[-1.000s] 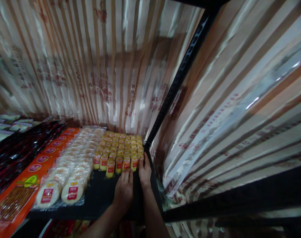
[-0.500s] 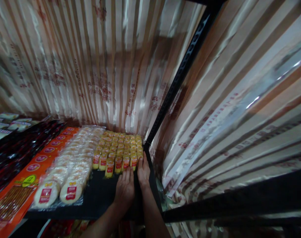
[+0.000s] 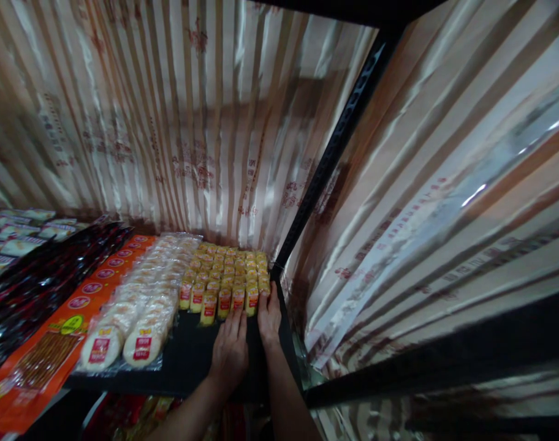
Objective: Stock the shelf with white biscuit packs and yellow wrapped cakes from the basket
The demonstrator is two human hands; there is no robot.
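Rows of small yellow snack packets (image 3: 224,275) with red labels stand on a black shelf (image 3: 187,358). My left hand (image 3: 230,346) lies against the front of this block, its stretched fingertips at a packet in the front row. At the block's right side my right hand (image 3: 269,315) rests with fingers extended, touching or almost touching the end packets beside the shelf post. Neither hand is wrapped round a packet. To the left, two rows of round white rice crackers (image 3: 142,346) in clear wrap lean back in line.
Orange bags of pretzel sticks (image 3: 54,355) overlap left of the crackers, with dark red shiny packets (image 3: 35,294) beyond. White packets (image 3: 19,236) lie at the far left. A black metal post (image 3: 325,156) rises at the corner, before striped plastic sheeting (image 3: 206,122).
The view has shifted slightly, so the goods appear a little further right. My left hand remains at the front row and my right hand at the side of the yellow packets.
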